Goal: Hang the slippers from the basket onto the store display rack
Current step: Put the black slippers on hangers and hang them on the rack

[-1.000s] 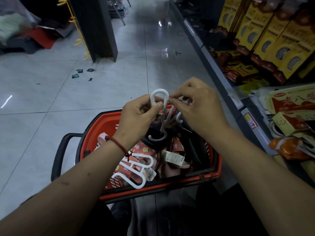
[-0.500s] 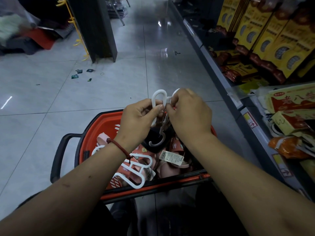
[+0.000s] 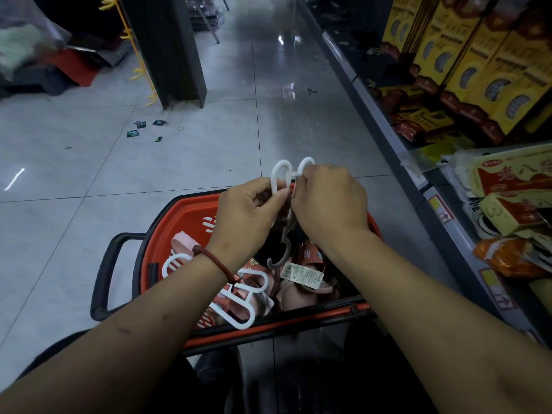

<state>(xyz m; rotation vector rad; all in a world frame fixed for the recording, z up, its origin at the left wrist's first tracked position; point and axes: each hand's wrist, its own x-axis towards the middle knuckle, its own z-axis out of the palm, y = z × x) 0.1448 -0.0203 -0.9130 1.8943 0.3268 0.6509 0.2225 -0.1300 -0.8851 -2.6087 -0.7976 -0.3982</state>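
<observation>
Looped white plastic hangers (image 3: 282, 163) pinched by left hand (image 3: 245, 216), right hand (image 3: 328, 201), above red slotted basket (image 3: 188, 219).

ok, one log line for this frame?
left hand: pinches white hanger | right hand: pinches second hanger | both: above basket | slippers: in basket

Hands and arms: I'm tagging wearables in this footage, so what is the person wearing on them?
No sleeves or gloves are in view. The left hand has a dark red cord bracelet round its wrist, a small end hanging from it. The right hand and its wrist wear nothing; no rings show.
</observation>
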